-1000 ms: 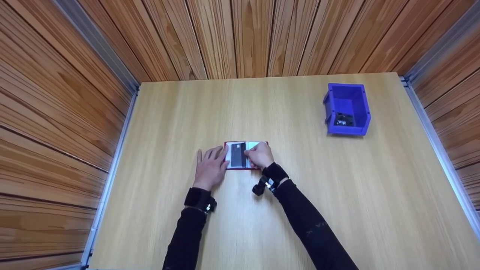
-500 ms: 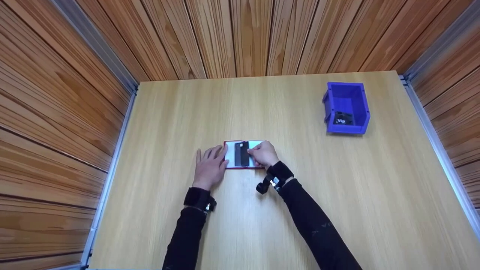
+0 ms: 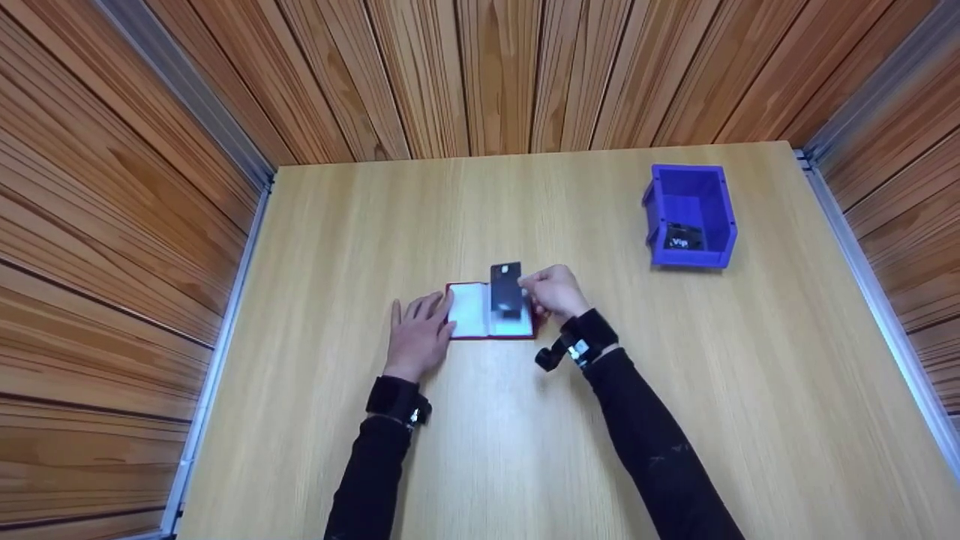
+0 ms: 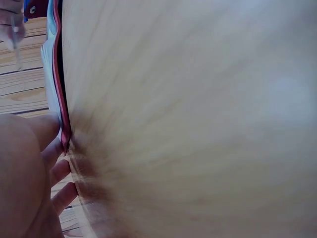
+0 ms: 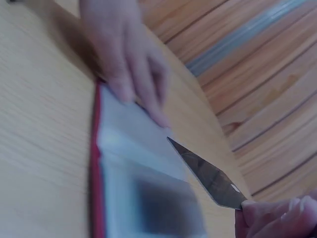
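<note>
A red card holder [image 3: 469, 310] with clear sleeves lies spread on the table in the head view. My right hand [image 3: 556, 291] pinches a black card with a chip [image 3: 506, 289] by its right edge, over the holder's right half. The right wrist view shows that card [image 5: 210, 178] tilted and apart from the sleeves, with a dark reflection or shape below it. My left hand [image 3: 420, 341] rests at the holder's left edge, fingers extended. In the left wrist view its thumb touches the edge of the holder [image 4: 62, 99]; the other fingertips reach the table.
A blue bin [image 3: 690, 259] stands at the back right of the wooden table [image 3: 360, 240]. Inside it lies a black card marked "Vip" [image 3: 684, 237]. Wood-panelled walls [image 3: 495, 82] rise behind and on both sides, with metal rails along the table's side edges.
My right hand has drawn the black card rightward from the left half of the holder, then lifted it up and away over the right half. My left hand has stayed put.
</note>
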`<state>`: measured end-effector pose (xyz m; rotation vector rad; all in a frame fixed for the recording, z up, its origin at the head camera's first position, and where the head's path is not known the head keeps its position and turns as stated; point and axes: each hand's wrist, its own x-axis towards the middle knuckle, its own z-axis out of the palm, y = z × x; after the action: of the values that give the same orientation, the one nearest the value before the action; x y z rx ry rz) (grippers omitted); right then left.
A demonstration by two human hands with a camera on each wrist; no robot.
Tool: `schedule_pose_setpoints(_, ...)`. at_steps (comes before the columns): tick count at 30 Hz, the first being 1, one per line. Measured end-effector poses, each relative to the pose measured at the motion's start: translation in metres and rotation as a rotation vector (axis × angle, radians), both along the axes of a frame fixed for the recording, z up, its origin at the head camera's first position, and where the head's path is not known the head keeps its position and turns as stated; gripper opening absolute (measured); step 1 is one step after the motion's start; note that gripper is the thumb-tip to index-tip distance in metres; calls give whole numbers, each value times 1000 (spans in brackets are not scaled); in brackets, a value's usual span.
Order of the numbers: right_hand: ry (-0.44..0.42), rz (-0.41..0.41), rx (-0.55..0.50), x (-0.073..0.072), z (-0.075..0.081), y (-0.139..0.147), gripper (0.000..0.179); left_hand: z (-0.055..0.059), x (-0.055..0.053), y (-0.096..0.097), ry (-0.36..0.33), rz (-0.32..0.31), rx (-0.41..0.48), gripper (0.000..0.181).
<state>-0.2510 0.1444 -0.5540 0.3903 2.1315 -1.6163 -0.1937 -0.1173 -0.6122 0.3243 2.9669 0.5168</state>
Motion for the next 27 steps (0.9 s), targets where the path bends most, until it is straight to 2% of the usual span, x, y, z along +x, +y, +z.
schedule_pose_setpoints(6,93,-132,-83,-17,38,51,23,1,0,0,-10,-7,-3,56)
schedule_pose_setpoints(11,195,-303,-174,-27,68,99,16,2,2,-1,11,-12,-7,56)
schedule_pose_setpoints(16,236,-467,-254,-31,89,140,12,1,1,-1,20,-12,-3,56)
schedule_pose_setpoints(19,247,-541,-243,-31,96,162,11,0,1,-1,18,-11,-1,56)
schedule_pose_setpoints(22,229,-637,-274,-30,97,183,10,0,1,-1,11,-12,-4,56)
schedule_pose_setpoints(27,197,-785,-294,-27,85,212,19,0,1,-1,5,-9,-6,57)
